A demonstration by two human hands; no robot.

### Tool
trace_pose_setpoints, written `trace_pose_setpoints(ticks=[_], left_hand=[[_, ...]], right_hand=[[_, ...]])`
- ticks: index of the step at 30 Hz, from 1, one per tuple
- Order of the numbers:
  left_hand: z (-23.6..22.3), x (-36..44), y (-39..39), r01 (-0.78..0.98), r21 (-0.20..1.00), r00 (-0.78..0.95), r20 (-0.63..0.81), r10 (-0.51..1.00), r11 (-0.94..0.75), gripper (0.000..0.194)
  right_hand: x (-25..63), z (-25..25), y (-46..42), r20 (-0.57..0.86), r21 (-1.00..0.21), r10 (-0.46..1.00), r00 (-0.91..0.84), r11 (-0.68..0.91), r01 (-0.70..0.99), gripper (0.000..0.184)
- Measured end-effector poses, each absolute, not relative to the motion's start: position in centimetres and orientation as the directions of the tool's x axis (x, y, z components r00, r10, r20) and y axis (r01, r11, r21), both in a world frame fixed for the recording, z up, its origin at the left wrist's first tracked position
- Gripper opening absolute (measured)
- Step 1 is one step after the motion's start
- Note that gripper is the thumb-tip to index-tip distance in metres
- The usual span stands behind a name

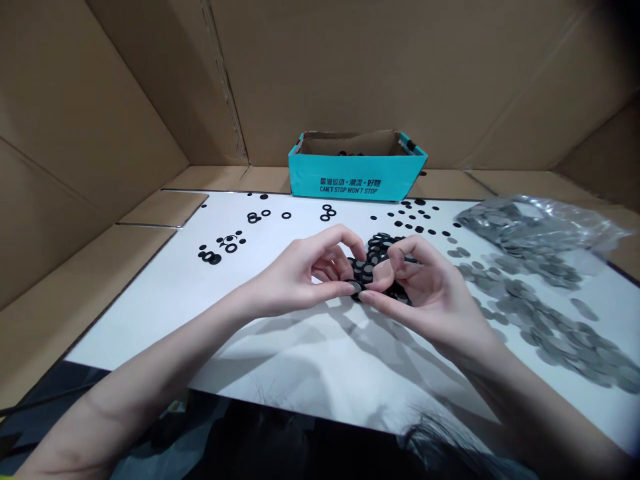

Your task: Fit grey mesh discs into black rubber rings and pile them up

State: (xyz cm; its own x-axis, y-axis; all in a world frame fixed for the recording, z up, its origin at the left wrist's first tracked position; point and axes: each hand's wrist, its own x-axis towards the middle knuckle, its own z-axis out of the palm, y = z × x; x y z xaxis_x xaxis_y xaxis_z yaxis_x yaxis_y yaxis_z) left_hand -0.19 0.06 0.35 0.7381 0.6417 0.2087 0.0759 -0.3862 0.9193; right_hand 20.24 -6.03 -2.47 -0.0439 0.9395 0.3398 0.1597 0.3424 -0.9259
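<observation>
In the head view, the left hand (pixel 300 273) and right hand (pixel 435 293), fingers curled nearly closed, pinch a grey-centred black ring (pixel 356 287) beside the dark pile (pixel 379 248); centring calls for even thumbs. Grey discs (pixel 565 340) lie rightward on the white worktop (pixel 280 360), with a teal box (pixel 357 177) and cardboard walls (pixel 350 67) beyond.

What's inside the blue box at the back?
Inside the blue box, a few dark pieces peek over the front edge, with bare brown cardboard behind them. The front side covers the bottom, so I can't tell how many there are.
</observation>
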Motion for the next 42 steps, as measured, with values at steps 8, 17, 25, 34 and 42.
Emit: trace_pose_setpoints(ticks=[8,17,25,34,42], left_hand=[[0.57,-0.25,-0.04,0.147,0.849,0.761,0.231,0.607,-0.508,0.028],[0.06,-0.08,-0.06,0.132,0.849,0.740,0.259,0.620,-0.512,0.026],[0.36,-0.04,-0.64,0.131,0.801,0.754,0.302,0.584,-0.584,0.020],[0.56,-0.18,-0.40,0.157,0.787,0.767,0.283,0.576,-0.596,0.028],[-0.06,0.17,-0.26,0.105,0.794,0.741,0.339,0.579,-0.599,0.031]], right_hand=[[20.04,-2.69,-5.90,0.348,-0.905,0.937,-0.023,0.342,0.252,0.034],[20.30,-2.45,-5.82,0.410,-0.829,0.911,-0.043,0.392,0.400,0.029],[19.98,-2.41,-6.15,0.340,-0.916,0.940,-0.028,0.338,0.218,0.033],[19.81,-2.66,-6.12,0.415,-0.860,0.909,-0.033,0.403,0.314,0.028],[20.25,-2.45,-5.90,0.436,-0.825,0.900,-0.028,0.412,0.387,0.027]])
